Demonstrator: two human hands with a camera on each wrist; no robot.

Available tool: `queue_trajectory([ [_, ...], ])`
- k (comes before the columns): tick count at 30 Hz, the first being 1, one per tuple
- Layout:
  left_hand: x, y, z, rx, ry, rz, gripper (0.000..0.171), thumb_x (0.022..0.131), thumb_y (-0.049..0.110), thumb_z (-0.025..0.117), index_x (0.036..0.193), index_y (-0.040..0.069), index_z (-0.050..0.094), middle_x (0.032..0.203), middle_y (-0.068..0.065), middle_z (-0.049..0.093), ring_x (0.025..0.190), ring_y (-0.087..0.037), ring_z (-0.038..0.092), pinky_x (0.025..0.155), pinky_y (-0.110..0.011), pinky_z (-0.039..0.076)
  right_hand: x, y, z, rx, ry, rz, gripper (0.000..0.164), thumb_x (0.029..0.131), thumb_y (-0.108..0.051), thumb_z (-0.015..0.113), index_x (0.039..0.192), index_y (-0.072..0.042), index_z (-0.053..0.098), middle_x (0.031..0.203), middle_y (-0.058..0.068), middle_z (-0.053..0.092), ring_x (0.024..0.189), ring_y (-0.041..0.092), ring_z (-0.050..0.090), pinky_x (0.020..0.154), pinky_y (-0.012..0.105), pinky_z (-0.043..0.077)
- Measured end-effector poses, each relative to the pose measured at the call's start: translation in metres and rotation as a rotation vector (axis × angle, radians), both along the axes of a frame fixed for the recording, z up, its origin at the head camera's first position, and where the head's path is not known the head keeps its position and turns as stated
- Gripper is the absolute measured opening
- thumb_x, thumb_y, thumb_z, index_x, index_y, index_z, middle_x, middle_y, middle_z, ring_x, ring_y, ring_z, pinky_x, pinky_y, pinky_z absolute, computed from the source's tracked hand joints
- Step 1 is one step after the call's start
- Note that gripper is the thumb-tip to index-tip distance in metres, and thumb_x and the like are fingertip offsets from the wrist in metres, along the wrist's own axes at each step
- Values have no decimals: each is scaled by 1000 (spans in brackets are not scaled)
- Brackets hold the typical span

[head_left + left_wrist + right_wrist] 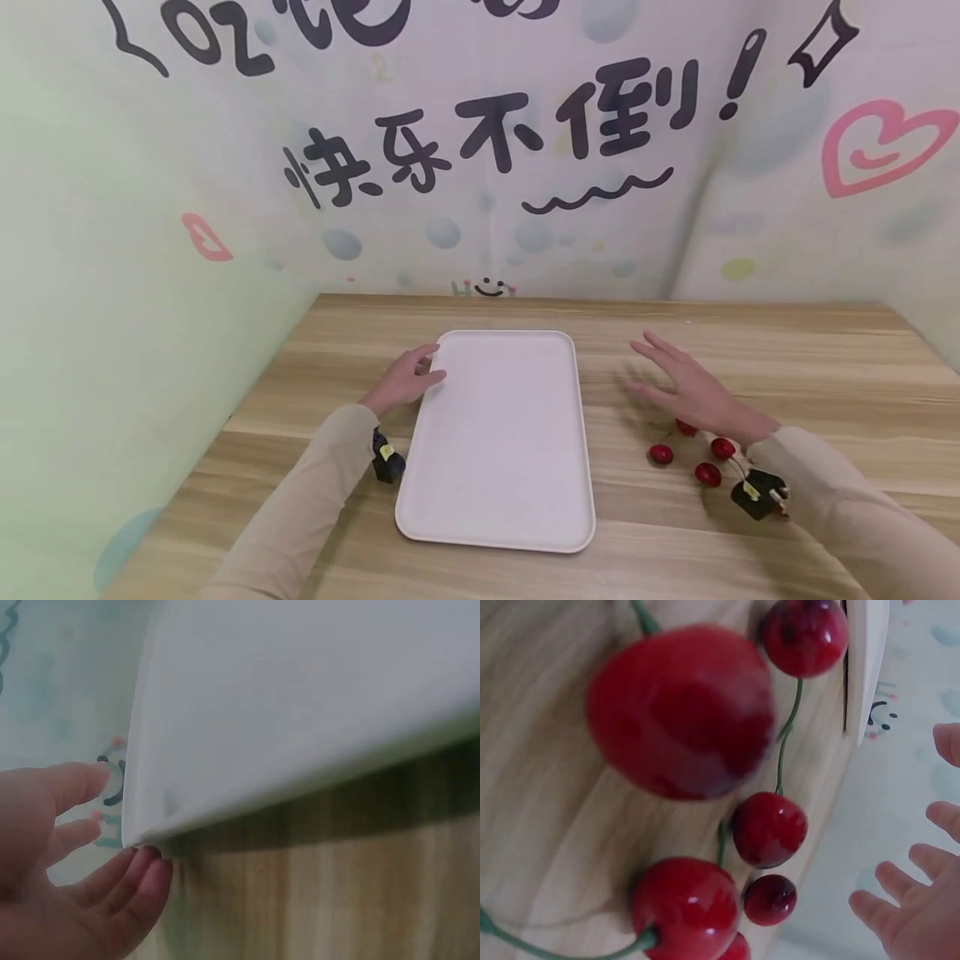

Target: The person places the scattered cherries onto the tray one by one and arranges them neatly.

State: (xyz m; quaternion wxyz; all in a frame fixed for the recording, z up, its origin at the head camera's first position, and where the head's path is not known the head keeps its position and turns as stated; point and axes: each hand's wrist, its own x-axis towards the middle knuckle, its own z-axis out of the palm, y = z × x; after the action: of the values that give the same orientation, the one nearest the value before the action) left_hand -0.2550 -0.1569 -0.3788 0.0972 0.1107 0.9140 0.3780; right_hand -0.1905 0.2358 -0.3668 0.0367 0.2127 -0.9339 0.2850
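A white rectangular tray (502,442) with a low raised rim lies lengthwise on the wooden table. At its far left corner is my left hand (405,379), thumb and fingers spread apart. In the left wrist view, fingertips (154,874) of this hand touch or nearly touch the tray's corner (142,836). To the right of the tray hovers my right hand (693,392), its fingers spread and holding nothing. Several red cherries with green stems, one of them a large near cherry (682,712), lie below that hand and wrist, partly hidden by them in the head view.
The wooden table (360,333) meets a pale printed wall sheet (495,242) at the back and another on the left. A black wrist device (386,458) sits under the left wrist, and a second black device (759,493) under the right.
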Motion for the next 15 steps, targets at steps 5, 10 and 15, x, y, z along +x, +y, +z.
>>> queue_trajectory([
  [5, -1, -4, -3, 17, 10, 38, 46, 87, 11, 54, 129, -1, 40, 108, -21, 54, 100, -32, 51, 78, -37, 49, 3, 6, 1, -28, -19, -21, 59, 87, -26, 56, 132, 4, 34, 137, 29, 23, 123, 46, 22, 96, 62, 21],
  [10, -1, -8, -8, 108, -34, 74, 42, 86, 3, 52, 127, -4, 43, 108, -24, 54, 92, -30, 55, 63, -28, 53, 3, 12, -1, -74, -10, -28, 56, 88, -21, 55, 132, 5, 32, 132, 28, 32, 113, 44, 36, 88, 57, 37],
  [15, -4, -10, -12, 159, -61, 83, 39, 86, -1, 52, 123, -6, 46, 108, -24, 53, 91, -29, 55, 59, -26, 53, 1, 21, -2, -101, -8, -52, 52, 89, -18, 54, 131, 5, 35, 128, 26, 38, 105, 42, 47, 82, 55, 43],
])
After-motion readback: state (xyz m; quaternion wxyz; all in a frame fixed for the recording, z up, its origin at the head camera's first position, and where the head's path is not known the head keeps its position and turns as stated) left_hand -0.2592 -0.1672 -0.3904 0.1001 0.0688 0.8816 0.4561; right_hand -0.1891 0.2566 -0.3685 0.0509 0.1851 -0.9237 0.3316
